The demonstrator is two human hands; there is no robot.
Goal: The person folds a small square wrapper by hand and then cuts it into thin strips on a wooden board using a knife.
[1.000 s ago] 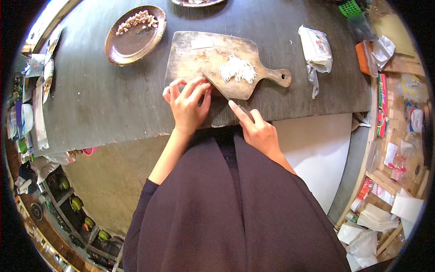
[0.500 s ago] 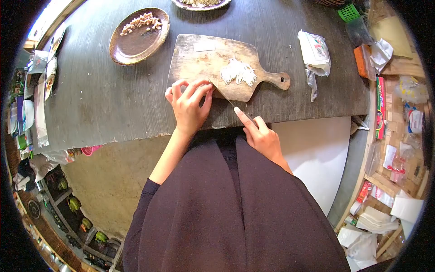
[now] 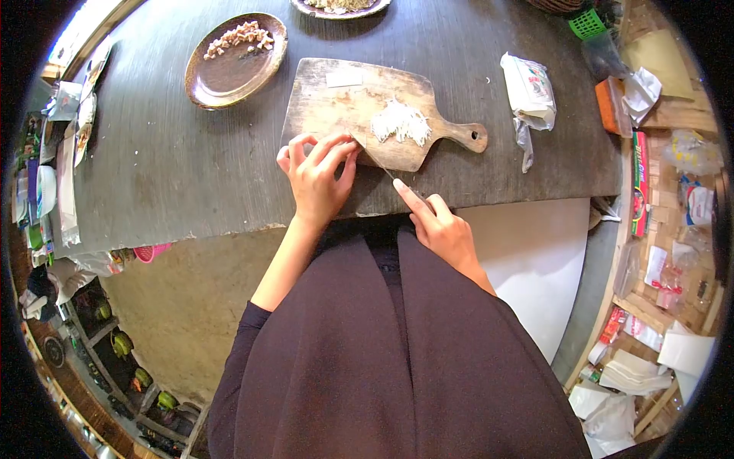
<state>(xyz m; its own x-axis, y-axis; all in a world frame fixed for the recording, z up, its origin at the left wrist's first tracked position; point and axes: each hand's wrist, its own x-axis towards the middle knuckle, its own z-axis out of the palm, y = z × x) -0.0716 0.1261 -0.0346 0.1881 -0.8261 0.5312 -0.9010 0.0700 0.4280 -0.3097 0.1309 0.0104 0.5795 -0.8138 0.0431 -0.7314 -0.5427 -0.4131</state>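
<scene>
A wooden cutting board [image 3: 329,107] lies near the table's front edge, its handle to the right. Thin white shreds [image 3: 401,122] are heaped on its right part, and a flat pale piece [image 3: 344,79] rests near its far edge. My left hand [image 3: 317,172] is at the board's near left edge, fingers bent and pinched together; what they hold is hidden. In my right hand [image 3: 440,229] is a knife [image 3: 376,159], index finger stretched along it, the blade slanting up-left over the board's near edge to my left fingertips.
Beyond the board on the left is a brown plate [image 3: 229,80] with small chopped pieces. Another plate [image 3: 344,11] with shredded food stands at the far edge of view. To the right lie a white plastic packet [image 3: 529,92], an orange sponge-like block [image 3: 612,107] and a green basket [image 3: 587,24].
</scene>
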